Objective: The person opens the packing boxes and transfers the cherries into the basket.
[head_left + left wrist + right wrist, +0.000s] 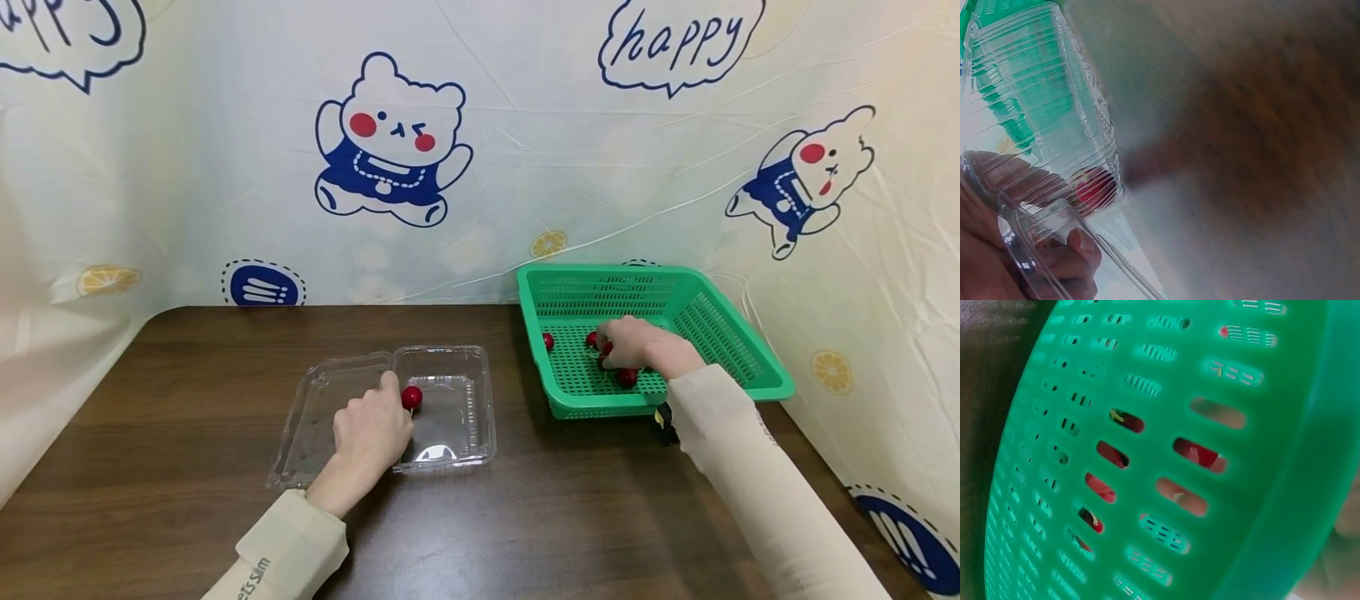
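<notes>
My left hand straddles the hinge side of a clear plastic clamshell box and grips it between thumb and curled fingers. A single dark red cherry lies in the box, right beside that hand. In the left wrist view the cherry shows through the ridged wall. Inside a green basket, my right hand reaches down, thumb and fingertips around a cherry. Through the slots in the right wrist view, a cherry appears between the fingers. More cherries lie around it.
The box's lid lies folded back to the left on the brown wooden table. Another cherry lies by the basket's left wall. A patterned cloth hangs behind the table and along its right side.
</notes>
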{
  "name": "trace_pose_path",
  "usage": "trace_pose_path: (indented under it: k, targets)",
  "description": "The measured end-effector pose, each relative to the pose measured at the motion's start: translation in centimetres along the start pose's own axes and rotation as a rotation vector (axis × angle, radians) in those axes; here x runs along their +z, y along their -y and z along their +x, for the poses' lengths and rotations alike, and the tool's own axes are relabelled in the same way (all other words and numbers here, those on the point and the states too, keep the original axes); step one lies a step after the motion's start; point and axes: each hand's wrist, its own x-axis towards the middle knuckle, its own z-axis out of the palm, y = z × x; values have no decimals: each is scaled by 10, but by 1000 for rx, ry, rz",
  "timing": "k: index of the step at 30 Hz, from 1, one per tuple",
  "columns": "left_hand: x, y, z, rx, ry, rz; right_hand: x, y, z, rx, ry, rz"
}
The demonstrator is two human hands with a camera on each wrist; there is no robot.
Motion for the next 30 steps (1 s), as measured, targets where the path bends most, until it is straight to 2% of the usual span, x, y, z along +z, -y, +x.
trace_pose_path:
  k: [11,30]
  targets:
    - [0,0,0,-1,7,5,3,0,1,-24,-4,-2]
    - [-1,0,0,5,10,8,7,-2,0,10,4,-14]
